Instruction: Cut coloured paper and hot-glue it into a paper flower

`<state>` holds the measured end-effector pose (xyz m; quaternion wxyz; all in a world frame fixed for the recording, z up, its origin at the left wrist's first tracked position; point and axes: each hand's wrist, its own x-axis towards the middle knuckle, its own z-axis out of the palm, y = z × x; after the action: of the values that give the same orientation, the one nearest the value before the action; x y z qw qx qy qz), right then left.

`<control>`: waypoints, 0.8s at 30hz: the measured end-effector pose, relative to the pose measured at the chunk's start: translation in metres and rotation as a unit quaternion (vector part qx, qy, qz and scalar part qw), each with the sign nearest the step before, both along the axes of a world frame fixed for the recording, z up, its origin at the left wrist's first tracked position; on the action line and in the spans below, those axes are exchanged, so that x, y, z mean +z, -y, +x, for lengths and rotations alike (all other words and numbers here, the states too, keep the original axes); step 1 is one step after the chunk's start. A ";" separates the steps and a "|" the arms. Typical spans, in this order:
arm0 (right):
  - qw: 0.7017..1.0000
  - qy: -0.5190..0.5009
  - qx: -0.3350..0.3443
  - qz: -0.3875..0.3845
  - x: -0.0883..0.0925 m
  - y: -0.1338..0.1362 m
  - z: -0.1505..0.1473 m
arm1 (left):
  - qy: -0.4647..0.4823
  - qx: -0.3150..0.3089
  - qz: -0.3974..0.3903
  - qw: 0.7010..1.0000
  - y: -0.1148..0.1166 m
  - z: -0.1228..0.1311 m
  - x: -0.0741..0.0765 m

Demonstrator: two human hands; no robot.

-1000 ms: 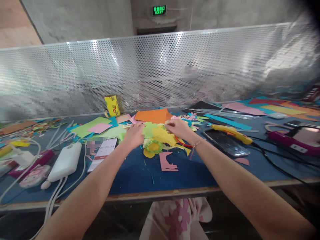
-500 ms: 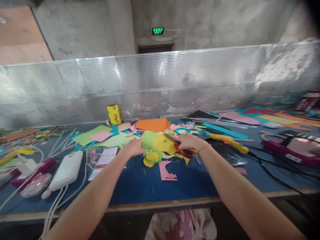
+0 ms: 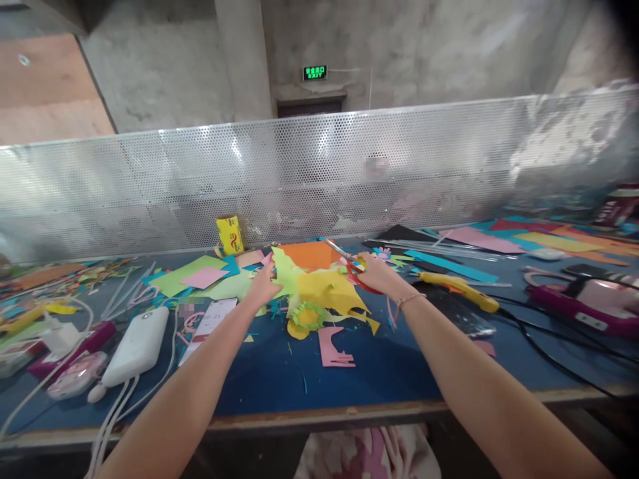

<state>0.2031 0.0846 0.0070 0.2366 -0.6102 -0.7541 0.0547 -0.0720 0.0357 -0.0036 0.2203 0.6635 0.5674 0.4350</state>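
Observation:
My left hand (image 3: 264, 283) is closed on a sheet of light green paper (image 3: 284, 267), which it holds up above the pile. In my right hand (image 3: 375, 274) are red-handled scissors (image 3: 342, 251), their blades pointing to the upper left, clear of the green sheet. Below and between the hands lies a torn yellow sheet (image 3: 329, 293). In front of it is a round paper piece with a green fringed edge and a yellow middle (image 3: 305, 317). A pink cut-out scrap (image 3: 333, 347) rests nearer the table's front edge. Behind the hands is an orange sheet (image 3: 309, 255).
A phone showing a timer (image 3: 210, 326) and a white power bank (image 3: 138, 346) with cables lie left. A yellow glue gun (image 3: 456, 287) with a black cord lies right. A yellow packet (image 3: 229, 234) stands against the perforated metal screen (image 3: 309, 179). Paper scraps cover the back.
My left hand has raised the green sheet from the pile. My right hand has lifted the scissors, whose blades now point up and left. The view has tilted slightly upward.

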 end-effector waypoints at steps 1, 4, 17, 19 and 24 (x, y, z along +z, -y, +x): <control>0.999 -0.047 0.011 0.017 0.001 0.002 -0.004 | 0.059 -0.023 0.004 0.998 0.001 0.001 0.001; 0.977 -0.200 0.066 0.009 0.002 0.010 -0.021 | 0.183 -0.063 0.026 0.981 0.003 0.005 0.003; 0.768 -0.624 0.140 -0.027 0.015 0.047 -0.064 | 0.217 -0.215 -0.012 0.952 0.042 0.036 0.024; 0.777 -0.614 0.135 -0.021 0.016 0.047 -0.063 | 0.239 -0.222 -0.026 0.945 0.046 0.040 0.027; 0.821 -0.539 0.186 -0.044 0.006 0.044 -0.066 | 0.304 -0.132 -0.026 0.943 0.042 0.043 0.023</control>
<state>0.1376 0.0404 0.0132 0.5633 -0.3414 -0.6025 0.4507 -0.0289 -0.0062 0.0193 0.4549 0.5628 0.3914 0.5685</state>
